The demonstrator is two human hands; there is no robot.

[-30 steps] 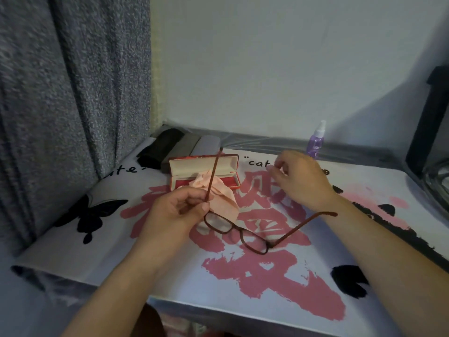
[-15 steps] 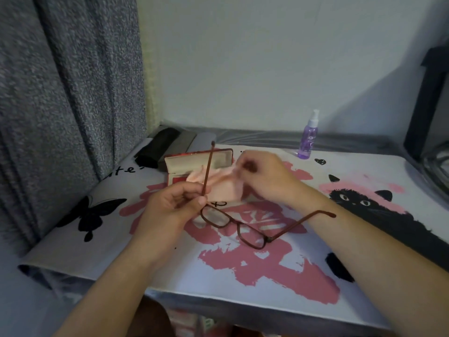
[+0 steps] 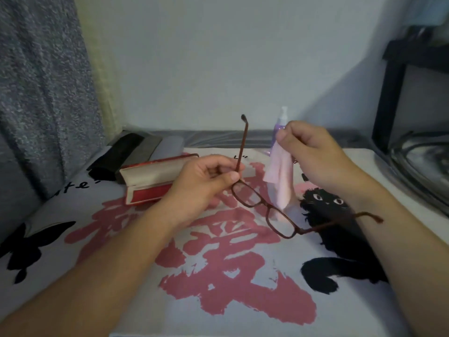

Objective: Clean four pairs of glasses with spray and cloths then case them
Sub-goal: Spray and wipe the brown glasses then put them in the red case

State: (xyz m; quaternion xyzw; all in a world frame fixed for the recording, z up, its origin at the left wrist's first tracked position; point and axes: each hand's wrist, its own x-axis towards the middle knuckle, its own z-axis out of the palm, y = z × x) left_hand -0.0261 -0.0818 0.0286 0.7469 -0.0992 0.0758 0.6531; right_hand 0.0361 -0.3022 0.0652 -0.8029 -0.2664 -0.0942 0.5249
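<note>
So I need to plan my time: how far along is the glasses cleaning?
Early, apparently. Done: the red case lies open and the pink cloth is out. In hand: the left hand grips brown glasses by a temple, the right hand pinches the cloth. Left: wiping and casing this pair; three closed cases wait behind. The spray bottle stands untouched.

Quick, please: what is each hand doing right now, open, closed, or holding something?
Left hand: closed, grip on the brown glasses at one temple.
Right hand: closed, pinching the pink cloth.
</note>
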